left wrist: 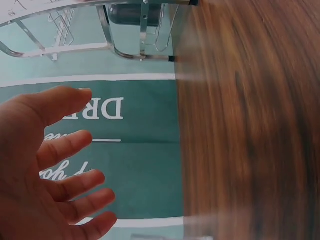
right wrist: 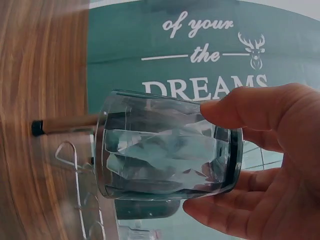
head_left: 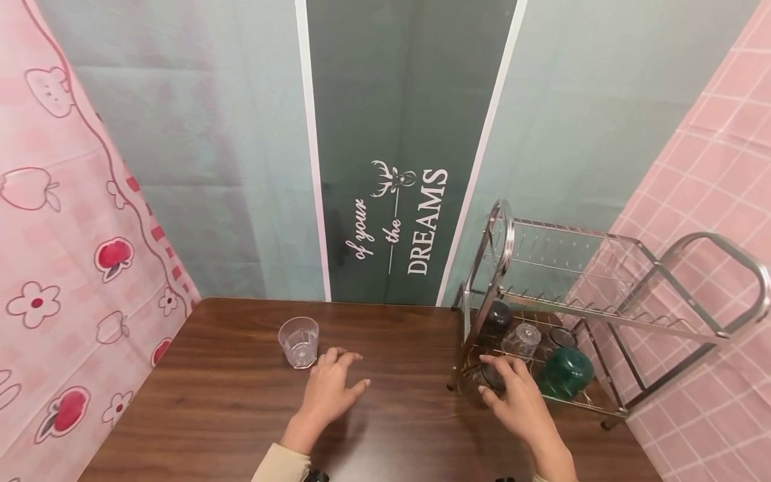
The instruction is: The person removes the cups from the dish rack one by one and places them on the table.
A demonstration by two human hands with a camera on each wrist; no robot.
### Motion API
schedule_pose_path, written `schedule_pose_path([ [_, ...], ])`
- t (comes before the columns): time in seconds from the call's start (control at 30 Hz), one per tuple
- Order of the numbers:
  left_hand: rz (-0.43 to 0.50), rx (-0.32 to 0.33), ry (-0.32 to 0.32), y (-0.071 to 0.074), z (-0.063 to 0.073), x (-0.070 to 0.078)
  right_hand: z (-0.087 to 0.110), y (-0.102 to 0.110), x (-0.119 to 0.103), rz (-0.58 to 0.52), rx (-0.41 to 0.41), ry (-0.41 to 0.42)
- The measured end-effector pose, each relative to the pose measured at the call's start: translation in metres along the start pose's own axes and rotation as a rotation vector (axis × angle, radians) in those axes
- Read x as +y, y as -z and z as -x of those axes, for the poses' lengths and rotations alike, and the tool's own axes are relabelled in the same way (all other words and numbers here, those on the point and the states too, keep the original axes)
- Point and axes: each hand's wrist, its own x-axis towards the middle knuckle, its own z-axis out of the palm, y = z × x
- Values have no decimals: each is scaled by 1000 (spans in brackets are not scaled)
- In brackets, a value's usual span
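My right hand (head_left: 519, 399) holds a smoky clear glass tumbler (right wrist: 160, 150) near its thick base, thumb on one side and fingers on the other. The tumbler is upside down, its mouth toward the tabletop, at the front left corner of the metal dish rack (head_left: 611, 311). In the head view the hand partly covers it. My left hand (head_left: 328, 388) hovers over the table with fingers spread and nothing in them. Just beyond its fingertips stands a clear cup (head_left: 299, 343), upright on the wood.
On the rack's lower shelf sit a green glass (head_left: 566, 373), a clear glass (head_left: 521, 340) and a dark glass (head_left: 497, 323), all upside down. The brown wooden table (head_left: 241, 402) ends at a green curtain (head_left: 403, 100). Pink cloths hang on both sides.
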Motion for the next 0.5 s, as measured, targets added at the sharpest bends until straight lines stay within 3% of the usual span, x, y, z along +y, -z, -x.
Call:
schedule_pose_path([
  [0.2, 86, -31, 20, -11, -4, 5, -2, -9, -1, -35, 23, 23],
  [0.5, 312, -64, 25, -26, -3, 14, 0, -17, -2, -111, 64, 24],
])
